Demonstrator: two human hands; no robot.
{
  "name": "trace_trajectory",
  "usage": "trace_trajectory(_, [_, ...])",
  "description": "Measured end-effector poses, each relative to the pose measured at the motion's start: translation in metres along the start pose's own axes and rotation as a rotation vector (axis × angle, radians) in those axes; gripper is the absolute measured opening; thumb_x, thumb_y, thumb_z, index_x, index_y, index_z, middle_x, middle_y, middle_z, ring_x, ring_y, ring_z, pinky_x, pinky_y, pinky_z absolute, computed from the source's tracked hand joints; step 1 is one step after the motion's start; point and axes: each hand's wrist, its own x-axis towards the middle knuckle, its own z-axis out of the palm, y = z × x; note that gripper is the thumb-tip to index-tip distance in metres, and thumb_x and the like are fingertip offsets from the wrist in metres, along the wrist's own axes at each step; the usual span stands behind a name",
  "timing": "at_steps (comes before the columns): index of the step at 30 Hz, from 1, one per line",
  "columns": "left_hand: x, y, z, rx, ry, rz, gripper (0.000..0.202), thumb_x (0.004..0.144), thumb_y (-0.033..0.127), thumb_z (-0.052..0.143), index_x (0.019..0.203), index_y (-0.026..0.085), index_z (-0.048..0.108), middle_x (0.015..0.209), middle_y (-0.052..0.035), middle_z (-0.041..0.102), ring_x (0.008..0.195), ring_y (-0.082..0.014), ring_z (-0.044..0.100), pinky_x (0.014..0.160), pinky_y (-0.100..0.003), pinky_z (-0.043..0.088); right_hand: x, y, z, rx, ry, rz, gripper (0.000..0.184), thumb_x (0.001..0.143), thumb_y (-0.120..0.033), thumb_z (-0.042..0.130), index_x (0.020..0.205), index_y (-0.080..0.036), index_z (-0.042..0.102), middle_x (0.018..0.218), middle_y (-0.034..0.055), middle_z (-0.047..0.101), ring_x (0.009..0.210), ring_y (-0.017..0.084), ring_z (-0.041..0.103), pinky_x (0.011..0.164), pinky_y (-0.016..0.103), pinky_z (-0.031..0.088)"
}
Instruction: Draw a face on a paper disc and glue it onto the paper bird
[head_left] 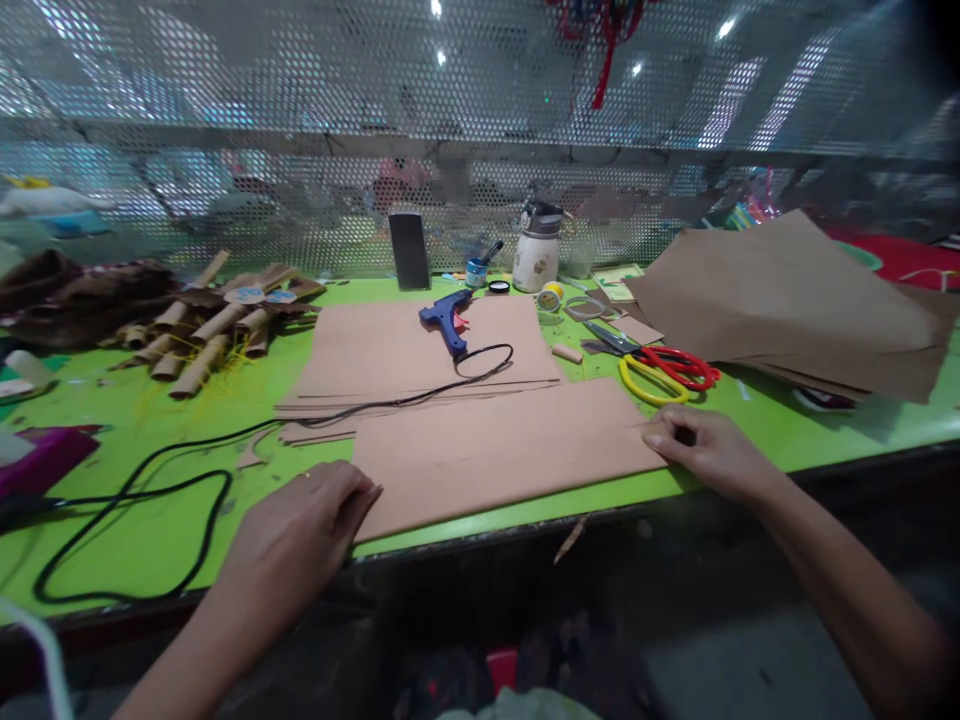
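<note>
A brown paper sheet (495, 450) lies flat at the front edge of the green table (150, 420). My left hand (300, 530) grips its left edge, fingers curled over the paper. My right hand (701, 450) pinches its right edge. Behind it lies a stack of similar brown sheets (390, 355) with a blue glue gun (448, 320) resting on top. The gun's black cord (150, 470) loops left across the table.
Red and yellow scissors (660, 370) lie right of the stack. Large brown sheets (787, 300) are piled at the right. Rolled paper tubes (202, 330) sit at the left. A white bottle (537, 250) and a dark box (409, 250) stand before the perforated metal screen (300, 150).
</note>
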Motion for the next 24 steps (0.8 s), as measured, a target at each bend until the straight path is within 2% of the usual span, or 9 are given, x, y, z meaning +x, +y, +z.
trace_trajectory(7, [-0.001, -0.001, 0.001, -0.023, -0.002, -0.014, 0.035, 0.094, 0.043, 0.037, 0.073, 0.021, 0.053, 0.067, -0.0029, 0.057, 0.063, -0.0209, 0.054, 0.058, -0.031, 0.032, 0.002, -0.002, -0.002, 0.012, 0.002, 0.028, 0.033, 0.076, -0.041, 0.057, 0.054, -0.022, 0.041, 0.060, 0.0010, 0.053, 0.061, 0.018, 0.050, 0.056, 0.030, 0.036])
trace_trajectory(15, [-0.001, 0.000, -0.001, -0.005, 0.047, 0.022, 0.036, 0.093, 0.044, 0.036, 0.070, 0.022, 0.051, 0.063, -0.0026, 0.055, 0.059, -0.0204, 0.053, 0.055, -0.030, 0.032, 0.007, -0.007, -0.005, -0.088, -0.011, 0.031, 0.034, 0.075, -0.042, 0.055, 0.051, -0.022, 0.041, 0.050, -0.0019, 0.044, 0.051, 0.015, 0.041, 0.050, 0.029, 0.029])
trace_trajectory(24, [0.003, 0.004, -0.005, 0.004, 0.077, 0.053, 0.035, 0.091, 0.041, 0.035, 0.067, 0.022, 0.051, 0.059, -0.0031, 0.055, 0.053, -0.0201, 0.051, 0.051, -0.030, 0.031, 0.014, -0.004, -0.005, -0.103, -0.016, 0.036, 0.033, 0.071, -0.039, 0.060, 0.050, -0.022, 0.043, 0.048, -0.0025, 0.046, 0.049, 0.013, 0.042, 0.047, 0.026, 0.029])
